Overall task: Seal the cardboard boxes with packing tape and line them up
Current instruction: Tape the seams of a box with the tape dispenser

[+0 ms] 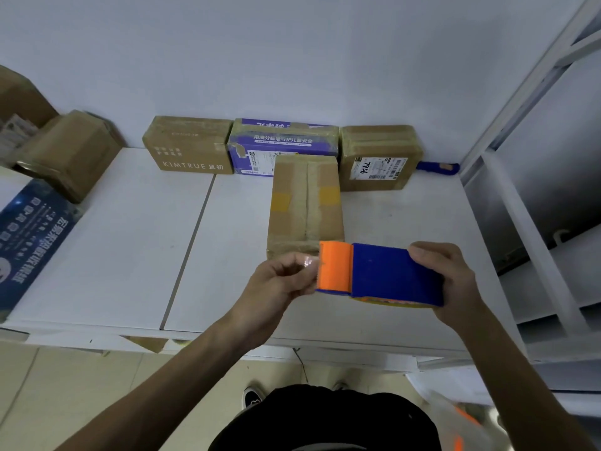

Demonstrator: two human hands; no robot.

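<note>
Gripping the tape dispenser [390, 271] with right hand [455, 281] fingers [422, 253], pinching its tape end [307, 262] with the left hand [276, 281], likely to draw a strip for the box [305, 203] ahead

Person, one, viewed from overhead.
- Torso: plain black garment [325, 418], soft fabric, rounded outline at the lower edge of view.
- Arms: left forearm [205, 362] and right forearm [517, 362], both bare to the wrist.
- Hands: left hand [279, 281] and right hand [452, 281], both bare.
- Feet: black shoe [252, 397] with white marking near the toe. Second shoe [340, 385], only the tip shows.
</note>
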